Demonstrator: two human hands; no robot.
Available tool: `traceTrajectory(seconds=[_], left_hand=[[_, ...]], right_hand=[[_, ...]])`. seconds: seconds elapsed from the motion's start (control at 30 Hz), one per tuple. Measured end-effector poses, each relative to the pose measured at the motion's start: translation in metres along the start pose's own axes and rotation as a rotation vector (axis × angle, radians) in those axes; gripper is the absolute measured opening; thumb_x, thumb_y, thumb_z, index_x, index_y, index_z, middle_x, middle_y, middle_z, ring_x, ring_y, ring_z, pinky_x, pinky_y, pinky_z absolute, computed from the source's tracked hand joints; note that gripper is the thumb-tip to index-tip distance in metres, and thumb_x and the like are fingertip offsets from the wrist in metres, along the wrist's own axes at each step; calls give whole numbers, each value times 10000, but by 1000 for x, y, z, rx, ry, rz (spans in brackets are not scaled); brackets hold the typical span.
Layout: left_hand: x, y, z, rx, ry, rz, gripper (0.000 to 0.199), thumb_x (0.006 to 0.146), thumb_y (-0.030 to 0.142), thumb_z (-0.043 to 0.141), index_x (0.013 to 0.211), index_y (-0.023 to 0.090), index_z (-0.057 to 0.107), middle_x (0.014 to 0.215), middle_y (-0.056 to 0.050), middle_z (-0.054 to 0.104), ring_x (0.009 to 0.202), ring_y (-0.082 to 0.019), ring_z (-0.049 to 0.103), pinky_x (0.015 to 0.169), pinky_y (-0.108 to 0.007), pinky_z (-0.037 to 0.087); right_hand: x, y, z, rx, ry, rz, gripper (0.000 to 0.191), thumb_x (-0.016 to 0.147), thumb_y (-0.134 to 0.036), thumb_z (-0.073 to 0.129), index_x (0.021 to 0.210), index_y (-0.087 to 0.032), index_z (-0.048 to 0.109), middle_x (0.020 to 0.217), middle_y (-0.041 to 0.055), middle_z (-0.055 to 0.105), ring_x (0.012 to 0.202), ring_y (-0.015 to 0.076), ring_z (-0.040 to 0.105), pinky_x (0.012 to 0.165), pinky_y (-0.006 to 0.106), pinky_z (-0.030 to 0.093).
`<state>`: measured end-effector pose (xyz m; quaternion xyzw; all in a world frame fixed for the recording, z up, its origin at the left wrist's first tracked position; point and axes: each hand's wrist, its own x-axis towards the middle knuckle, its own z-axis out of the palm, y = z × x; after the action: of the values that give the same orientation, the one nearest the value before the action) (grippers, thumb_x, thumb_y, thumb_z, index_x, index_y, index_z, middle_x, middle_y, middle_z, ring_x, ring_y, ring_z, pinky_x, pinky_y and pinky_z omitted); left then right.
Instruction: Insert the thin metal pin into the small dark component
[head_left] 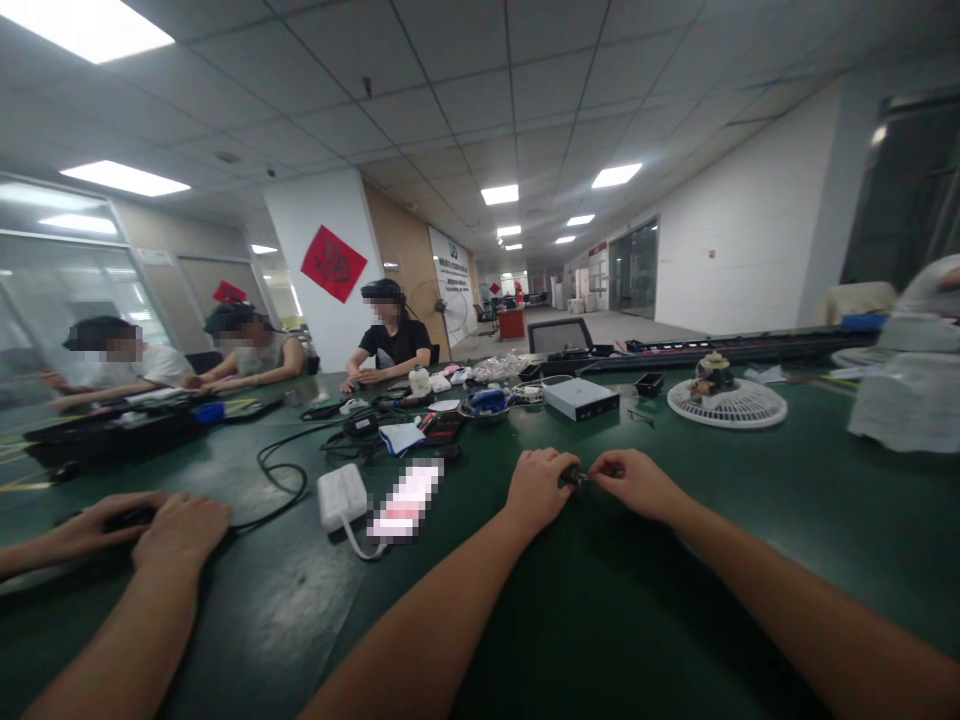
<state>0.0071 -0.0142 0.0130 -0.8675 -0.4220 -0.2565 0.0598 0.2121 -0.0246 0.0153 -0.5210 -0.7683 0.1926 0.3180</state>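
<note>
Right at twelve o'clock, close in, the left hand (536, 490) and the right hand (628, 485) meet above the green counter (675, 590), and there it is: a small dark object (571, 477), too small to identify, pinched between them. The right hand's fingers (602, 466) clench it from one side, while the left hand's fingers (561, 470) curl in from the other, a two-handed hold that looks chosen for control of something this tiny. Over at nine o'clock, a neighbour's hands (180, 530) cover a dark item (131, 518). At ten, a white power adapter (341, 497) lies beside a pixelated, unreadable item (405, 497), with a black cable (281, 483) trailing nearby. Further out at one o'clock, a silver box (580, 398) sits flat, and a round white fan guard (726, 408) lies on its back. Far off at eleven, a person in black (394, 340) sits behind a spread of cables and small parts, kept within arm's reach, it seems.
</note>
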Motion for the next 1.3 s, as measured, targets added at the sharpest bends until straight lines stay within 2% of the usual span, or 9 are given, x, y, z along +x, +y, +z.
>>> traceTrajectory(seconds=[0.1, 0.23, 0.4, 0.6, 0.7, 0.87, 1.0, 1.13, 1.3], left_hand=[[-1, -1, 3, 21, 15, 7, 272, 863, 323, 676, 1133, 300, 654, 1047, -14, 665, 1005, -214, 588, 882, -354, 395], [-2, -1, 6, 39, 19, -1, 278, 852, 341, 697, 1123, 310, 647, 1047, -6, 665, 1004, -215, 589, 881, -354, 391], [-1, -4, 8, 7, 75, -146, 278, 871, 375, 686, 1120, 272, 617, 1070, -18, 679, 1018, -218, 604, 885, -356, 398], [1, -9, 11, -17, 101, -255, 310, 869, 378, 695, 1136, 254, 599, 1081, -26, 690, 1042, -221, 615, 902, -356, 402], [1, -9, 12, 1, 56, -230, 297, 857, 385, 703, 1110, 258, 613, 1063, -22, 695, 1035, -227, 619, 899, -365, 402], [2, -9, 12, 54, -3, -202, 241, 869, 381, 676, 1076, 266, 632, 1021, -19, 701, 996, -236, 623, 883, -375, 401], [4, -10, 12, 56, -3, -183, 242, 870, 373, 669, 1085, 266, 639, 1043, -25, 707, 1000, -237, 624, 865, -365, 397], [5, -11, 13, 15, -30, -135, 285, 847, 389, 702, 1103, 278, 644, 1063, -14, 712, 1006, -235, 625, 866, -360, 394], [5, -7, 10, -37, -42, -6, 327, 829, 416, 729, 1116, 280, 651, 1049, 1, 716, 989, -225, 620, 882, -358, 392]], right_hand=[[0, 0, 2, -84, -11, 15, 210, 829, -273, 578, 918, -208, 757, 862, 38, 757, 797, 186, 681, 735, 269, 468], [-3, -8, 3, -225, -47, 45, 223, 853, -307, 559, 936, -224, 748, 811, 39, 740, 734, 185, 669, 635, 265, 414], [-4, -17, 2, -337, 3, 150, 300, 862, -476, 578, 892, -225, 739, 770, 55, 721, 690, 200, 655, 561, 276, 346], [-2, -11, 5, -317, -12, 185, 364, 835, -562, 614, 958, -244, 743, 849, 57, 723, 750, 204, 660, 582, 271, 360], [-2, -9, 8, -325, -47, 169, 363, 810, -542, 657, 1011, -251, 739, 869, 52, 723, 748, 198, 654, 581, 269, 358], [1, -9, 14, -360, 32, 119, 370, 842, -512, 630, 1142, -312, 711, 996, 53, 707, 826, 199, 651, 634, 267, 373], [7, -5, 19, -382, 75, 118, 288, 861, -500, 609, 999, -294, 755, 984, 60, 709, 852, 212, 653, 659, 280, 386], [10, 4, 16, -212, 65, 105, 198, 818, -411, 682, 874, -237, 758, 859, 41, 739, 796, 189, 661, 686, 274, 424], [9, 10, 6, 16, 105, 23, 186, 767, -298, 720, 923, -212, 772, 864, 27, 758, 790, 170, 664, 712, 256, 460]])
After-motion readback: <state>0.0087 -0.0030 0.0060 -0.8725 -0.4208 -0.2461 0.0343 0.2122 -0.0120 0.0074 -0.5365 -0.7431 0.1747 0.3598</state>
